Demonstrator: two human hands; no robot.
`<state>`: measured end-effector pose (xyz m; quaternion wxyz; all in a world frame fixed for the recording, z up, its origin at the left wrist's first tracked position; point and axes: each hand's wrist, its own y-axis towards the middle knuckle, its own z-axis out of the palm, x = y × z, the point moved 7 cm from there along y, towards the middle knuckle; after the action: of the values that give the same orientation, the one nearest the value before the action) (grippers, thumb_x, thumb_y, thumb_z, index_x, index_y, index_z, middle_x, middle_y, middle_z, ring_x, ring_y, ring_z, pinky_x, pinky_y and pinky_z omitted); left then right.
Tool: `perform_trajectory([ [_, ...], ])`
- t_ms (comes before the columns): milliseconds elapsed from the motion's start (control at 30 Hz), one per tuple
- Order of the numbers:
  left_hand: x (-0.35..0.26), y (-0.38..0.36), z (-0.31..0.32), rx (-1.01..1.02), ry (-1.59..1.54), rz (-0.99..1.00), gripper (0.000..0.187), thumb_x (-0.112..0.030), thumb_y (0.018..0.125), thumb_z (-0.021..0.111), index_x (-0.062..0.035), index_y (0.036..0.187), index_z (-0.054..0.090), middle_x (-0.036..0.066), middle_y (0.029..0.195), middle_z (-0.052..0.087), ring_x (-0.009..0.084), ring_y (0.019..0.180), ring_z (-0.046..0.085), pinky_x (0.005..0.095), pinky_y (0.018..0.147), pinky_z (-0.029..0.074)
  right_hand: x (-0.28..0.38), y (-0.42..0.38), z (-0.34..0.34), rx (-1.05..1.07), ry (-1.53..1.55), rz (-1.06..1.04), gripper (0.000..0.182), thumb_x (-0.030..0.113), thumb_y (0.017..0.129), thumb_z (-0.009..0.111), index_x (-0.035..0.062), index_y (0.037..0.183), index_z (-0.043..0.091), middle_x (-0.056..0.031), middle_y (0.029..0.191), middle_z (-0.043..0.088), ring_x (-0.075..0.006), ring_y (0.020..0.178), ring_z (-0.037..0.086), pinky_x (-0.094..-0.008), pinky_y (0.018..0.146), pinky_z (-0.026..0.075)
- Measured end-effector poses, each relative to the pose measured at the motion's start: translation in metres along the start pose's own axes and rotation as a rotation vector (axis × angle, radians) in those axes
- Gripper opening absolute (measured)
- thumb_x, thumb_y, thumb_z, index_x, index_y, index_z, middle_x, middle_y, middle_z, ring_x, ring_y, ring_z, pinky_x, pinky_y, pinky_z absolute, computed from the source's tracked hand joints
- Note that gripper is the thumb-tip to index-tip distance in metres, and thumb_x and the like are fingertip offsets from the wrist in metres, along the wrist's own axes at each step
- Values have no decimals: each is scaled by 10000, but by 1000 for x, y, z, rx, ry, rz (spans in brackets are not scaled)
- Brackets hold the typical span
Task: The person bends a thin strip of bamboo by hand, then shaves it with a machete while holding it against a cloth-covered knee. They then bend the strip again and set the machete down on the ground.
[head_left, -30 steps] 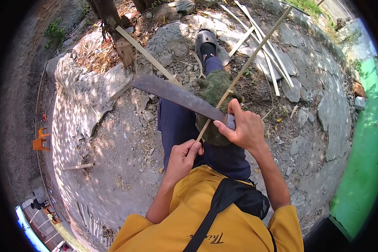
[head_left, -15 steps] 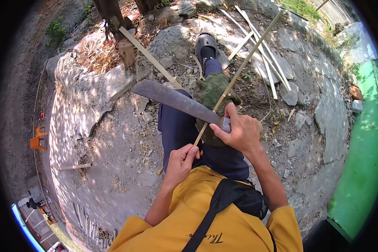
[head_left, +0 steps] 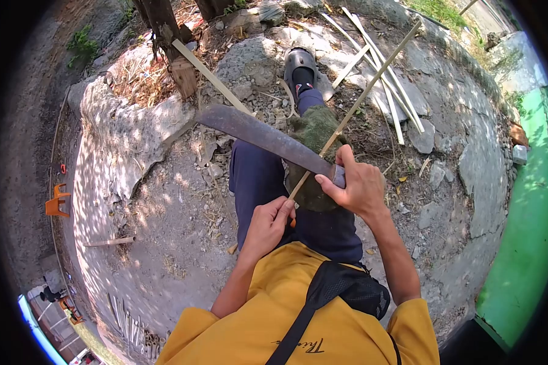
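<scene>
My right hand (head_left: pixel 360 187) is closed round the handle of a machete (head_left: pixel 265 137), its broad dark blade reaching out to the left. The blade lies across a long thin bamboo strip (head_left: pixel 371 85), which slants from my lap up to the right. Near the strip's lower end, my left hand (head_left: pixel 266 226) pinches it between thumb and fingers. Beneath the strip and the blade, a green cloth (head_left: pixel 315 125) covers my outstretched leg at the knee.
Several pale split strips (head_left: pixel 386 79) lie on the rubble at the upper right. Another strip (head_left: pixel 213 76) leans by a tree trunk (head_left: pixel 170 36). An orange chair (head_left: pixel 57 199) stands far left; a green wall (head_left: pixel 517 231) runs along the right. Broken concrete (head_left: pixel 134 128) covers the ground.
My left hand has moved slightly up and to the right with the bamboo strip. My right hand and the machete have shifted a little to the right.
</scene>
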<state>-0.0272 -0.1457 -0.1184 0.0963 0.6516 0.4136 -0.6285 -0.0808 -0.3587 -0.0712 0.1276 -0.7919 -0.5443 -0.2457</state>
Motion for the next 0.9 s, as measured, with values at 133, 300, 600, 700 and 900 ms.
perform_trajectory([
  [133,-12,20,8,7,41,70,373,-238,1111,544,5,844,637,59,563,538,92,511,502,314,505,363,-6,-8,7,21,9,2,613,670,892,687,95,1027,522,-131,572,605,-364,556,676,-470,510,489],
  [300,-23,36,20,-18,-7,101,372,-233,1106,562,-5,816,611,9,606,481,72,587,409,306,534,318,-5,-8,5,51,-17,16,618,685,889,678,102,1022,523,-138,577,615,-364,547,674,-473,498,483],
  [600,-14,-21,0,-51,69,106,338,-207,1092,577,-3,828,629,51,590,527,84,550,467,313,524,355,-5,-8,6,-3,15,21,597,681,900,665,114,1023,524,-132,570,619,-365,538,675,-488,490,494],
  [700,-7,-21,-1,-55,96,82,375,-240,1104,569,-33,792,596,-31,583,401,53,566,358,302,514,270,4,-9,1,9,-44,15,599,677,907,658,105,1020,518,-134,565,617,-369,538,676,-491,496,502],
  [900,-15,2,7,-57,42,111,363,-211,1095,576,17,815,608,55,597,548,88,533,483,311,510,357,1,-10,5,4,-41,2,598,667,918,652,95,1012,509,-141,562,614,-372,537,676,-489,493,499],
])
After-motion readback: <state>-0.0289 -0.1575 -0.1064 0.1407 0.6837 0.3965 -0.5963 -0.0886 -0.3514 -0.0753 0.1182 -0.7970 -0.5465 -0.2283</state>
